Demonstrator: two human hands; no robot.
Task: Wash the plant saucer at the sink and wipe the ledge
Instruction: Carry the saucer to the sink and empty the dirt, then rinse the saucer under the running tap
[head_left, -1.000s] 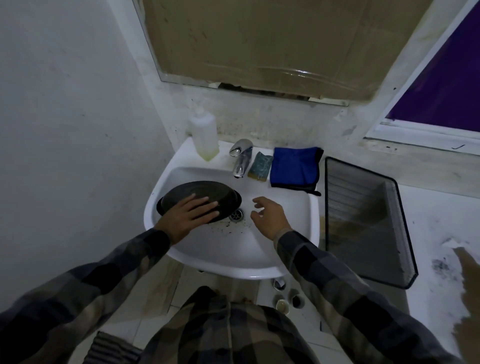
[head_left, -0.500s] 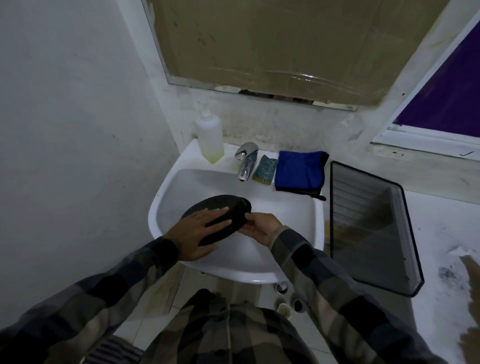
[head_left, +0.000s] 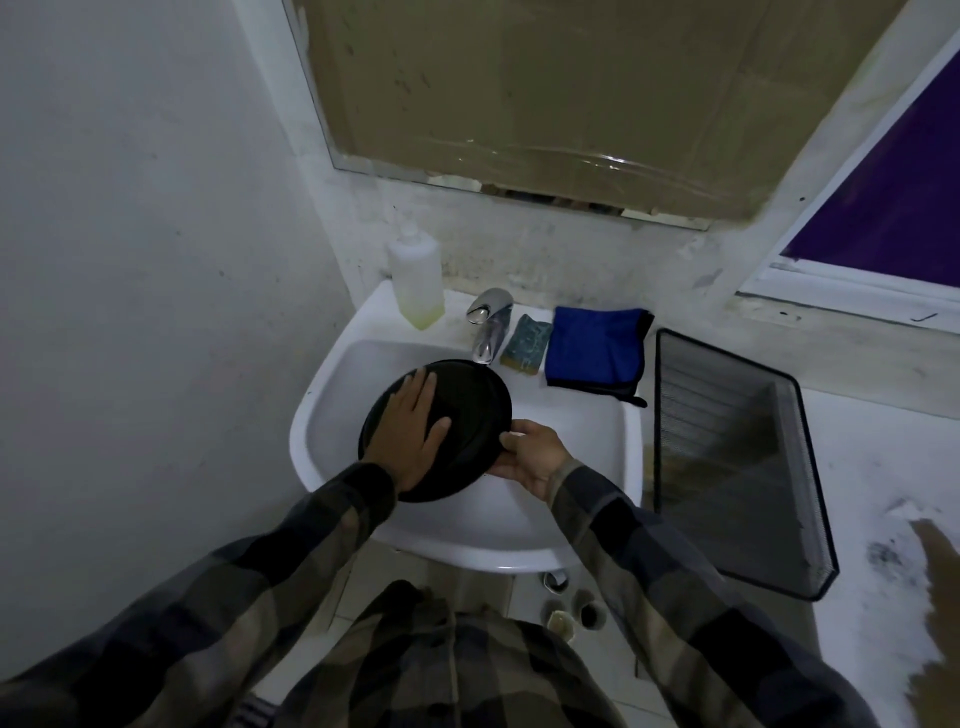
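Barely started, we are holding the black saucer (head_left: 470, 410) in the sink (head_left: 332, 364), left hand (head_left: 410, 441) flat on it, right hand (head_left: 532, 460) gripping its rim, sponge (head_left: 525, 344) untouched.

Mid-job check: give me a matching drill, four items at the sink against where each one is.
1 saucer
2 sponge
3 bottle
4 tray

A right of the sink
B sink's back left corner
C between tap and cloth
D held over the sink

Pairs: 1-D, 2-C, 3-B, 4-A
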